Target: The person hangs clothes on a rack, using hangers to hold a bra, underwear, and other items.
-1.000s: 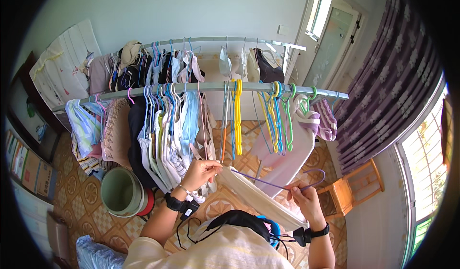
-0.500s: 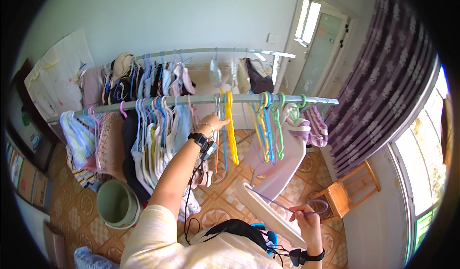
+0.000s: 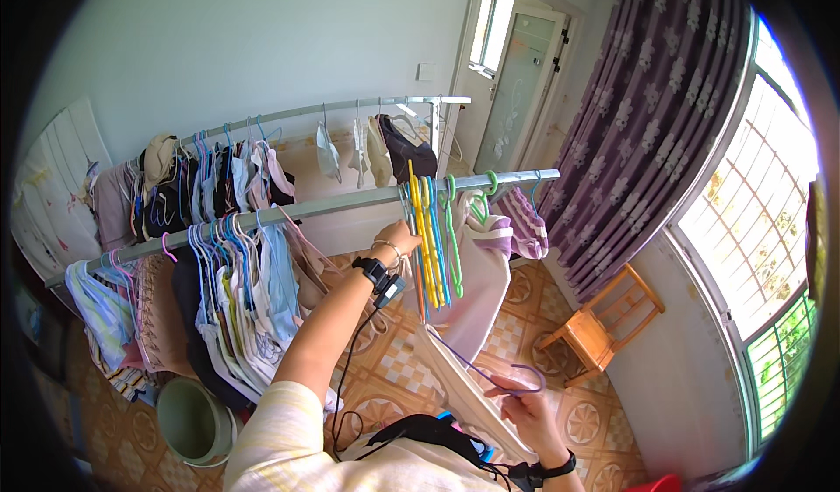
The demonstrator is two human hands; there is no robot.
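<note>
My left hand (image 3: 398, 240) is closed at the near side of a bunch of bare hangers (image 3: 429, 256), yellow, blue and orange, hanging from the front rail (image 3: 350, 201). Its fingertips are partly hidden, but they press on the bunch. A green hanger (image 3: 454, 256) hangs just right of the bunch. Low on the right, my right hand (image 3: 528, 413) pinches a purple hanger (image 3: 477, 365) near its hook. A long off-white garment (image 3: 459, 391) hangs from that hanger, with its lower part out of sight below my hand.
Clothes on hangers (image 3: 236, 308) crowd the rail's left half. A pale garment with striped ends (image 3: 477, 273) hangs at the right end. Behind stands a second loaded rail (image 3: 302, 117). A grey-green bucket (image 3: 192, 422) and a wooden chair (image 3: 595, 334) stand on the tiled floor.
The view has turned to the right. My left hand has pushed the yellow hanger and its neighbours rightward along the rail, against the other bare hangers. My right hand still holds the purple hanger.
</note>
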